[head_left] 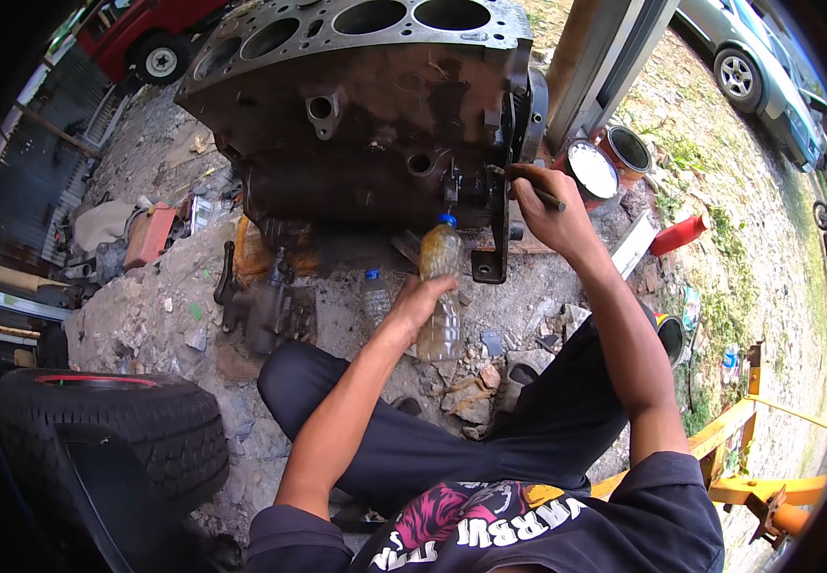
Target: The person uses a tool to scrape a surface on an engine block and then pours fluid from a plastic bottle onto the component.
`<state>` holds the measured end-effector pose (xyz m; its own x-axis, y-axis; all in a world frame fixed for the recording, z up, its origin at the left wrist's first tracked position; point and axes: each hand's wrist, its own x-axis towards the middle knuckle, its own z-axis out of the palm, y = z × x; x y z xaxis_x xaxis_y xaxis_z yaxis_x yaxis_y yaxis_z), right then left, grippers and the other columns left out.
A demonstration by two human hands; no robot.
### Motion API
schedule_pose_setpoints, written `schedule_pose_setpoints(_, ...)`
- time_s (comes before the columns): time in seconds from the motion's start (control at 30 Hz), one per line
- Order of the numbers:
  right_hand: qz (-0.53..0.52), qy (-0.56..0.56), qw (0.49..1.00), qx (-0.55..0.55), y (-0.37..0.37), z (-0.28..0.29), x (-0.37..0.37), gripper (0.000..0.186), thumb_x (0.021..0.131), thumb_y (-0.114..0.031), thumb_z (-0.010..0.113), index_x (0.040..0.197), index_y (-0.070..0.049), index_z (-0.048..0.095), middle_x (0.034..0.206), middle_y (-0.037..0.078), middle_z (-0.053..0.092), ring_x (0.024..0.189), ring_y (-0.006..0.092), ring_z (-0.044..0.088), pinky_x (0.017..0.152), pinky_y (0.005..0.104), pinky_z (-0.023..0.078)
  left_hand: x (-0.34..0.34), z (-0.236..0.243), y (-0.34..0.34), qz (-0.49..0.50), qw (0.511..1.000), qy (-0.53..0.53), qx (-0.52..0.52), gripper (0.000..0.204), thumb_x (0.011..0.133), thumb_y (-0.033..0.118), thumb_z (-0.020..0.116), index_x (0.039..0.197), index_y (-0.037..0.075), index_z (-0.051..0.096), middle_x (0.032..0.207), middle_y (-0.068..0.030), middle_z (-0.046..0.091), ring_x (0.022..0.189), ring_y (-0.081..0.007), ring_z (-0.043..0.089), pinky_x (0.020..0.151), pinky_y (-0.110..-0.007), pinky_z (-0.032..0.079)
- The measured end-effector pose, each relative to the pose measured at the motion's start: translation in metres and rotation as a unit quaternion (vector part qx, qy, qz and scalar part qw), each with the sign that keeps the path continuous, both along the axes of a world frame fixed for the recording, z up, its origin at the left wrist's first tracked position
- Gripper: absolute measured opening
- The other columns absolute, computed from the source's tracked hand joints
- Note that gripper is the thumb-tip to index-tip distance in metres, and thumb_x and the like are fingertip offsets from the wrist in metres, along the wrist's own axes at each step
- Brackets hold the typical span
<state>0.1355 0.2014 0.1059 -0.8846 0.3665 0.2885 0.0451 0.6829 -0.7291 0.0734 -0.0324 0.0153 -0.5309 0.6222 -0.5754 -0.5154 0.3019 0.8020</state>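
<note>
A big dark brown engine block [337, 181] stands in front of me, its row of round cylinder bores facing up. My left hand [419, 304] is wrapped round a see-through plastic bottle [442, 250] with a blue cap and yellowish contents. The bottle is upright, its cap just below the block's lower right side. In my right hand [555, 212] is a slim brush [551, 201] with a dark handle, gripped between the fingers. Its tip reaches the flange [492, 258] at the block's right end; whether it touches cannot be made out.
A second small bottle [375, 298] and a greasy metal part [270, 310] sit under the block. Open paint cans [592, 174] stand beside a metal post [590, 67] at right. A tyre [117, 430] lies at lower left, a yellow frame [786, 490] at lower right. Rubble covers the ground.
</note>
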Motion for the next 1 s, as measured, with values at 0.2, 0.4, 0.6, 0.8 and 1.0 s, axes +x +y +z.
schedule_pose_setpoints(0.2,-0.013,0.011,1.0,-0.017,0.001,0.002,-0.002,0.031,0.094,-0.016,0.057,0.108,0.009,0.067,0.089,0.026,0.069,0.088,0.0361,0.07,0.077,0.039,0.054,-0.01,0.032,0.003,-0.011,0.998,-0.05,0.02,0.034,0.08,0.025,0.066,0.103,0.001,0.063,0.081,-0.0077,0.063,0.068,-0.0168,0.063,0.061,-0.034,0.053)
schedule_pose_setpoints(0.4,-0.003,0.004,1.0,0.008,0.005,0.0,-0.002,0.032,0.097,-0.015,0.053,0.114,0.009,0.066,0.087,0.021,0.072,0.081,0.0244,0.071,0.076,0.0345,0.054,-0.011,0.022,0.008,-0.064,0.998,0.028,0.009,0.031,0.085,0.023,0.063,0.105,-0.001,0.064,0.085,-0.0109,0.068,0.074,-0.02,0.067,0.069,-0.035,0.054)
schedule_pose_setpoints(0.6,-0.022,0.067,0.996,0.064,0.005,-0.024,-0.002,0.028,0.091,-0.018,0.064,0.102,0.007,0.069,0.092,0.026,0.07,0.091,0.0419,0.068,0.08,0.0454,0.053,-0.005,0.007,0.014,-0.037,0.992,0.121,0.025,0.032,0.08,0.027,0.065,0.096,0.0,0.066,0.078,-0.0062,0.064,0.071,-0.0167,0.063,0.064,-0.034,0.05)
schedule_pose_setpoints(0.8,-0.012,0.022,0.963,0.269,-0.009,-0.041,-0.008,0.041,0.086,-0.018,0.067,0.115,0.01,0.062,0.091,0.021,0.062,0.09,0.0375,0.06,0.081,0.0453,0.048,-0.014,-0.003,0.015,-0.083,0.973,0.212,0.018,0.033,0.08,0.022,0.07,0.102,-0.002,0.067,0.091,-0.0087,0.069,0.086,-0.0196,0.063,0.08,-0.037,0.051)
schedule_pose_setpoints(1.0,-0.009,-0.137,0.929,0.344,-0.048,-0.044,0.007,0.049,0.087,-0.019,0.063,0.121,0.015,0.058,0.099,0.022,0.064,0.096,0.0347,0.06,0.083,0.0425,0.046,-0.045,0.001,0.016,-0.072,0.93,0.359,-0.025,0.059,0.071,0.024,0.081,0.12,-0.002,0.06,0.113,-0.022,0.069,0.109,-0.0344,0.067,0.096,-0.041,0.05)
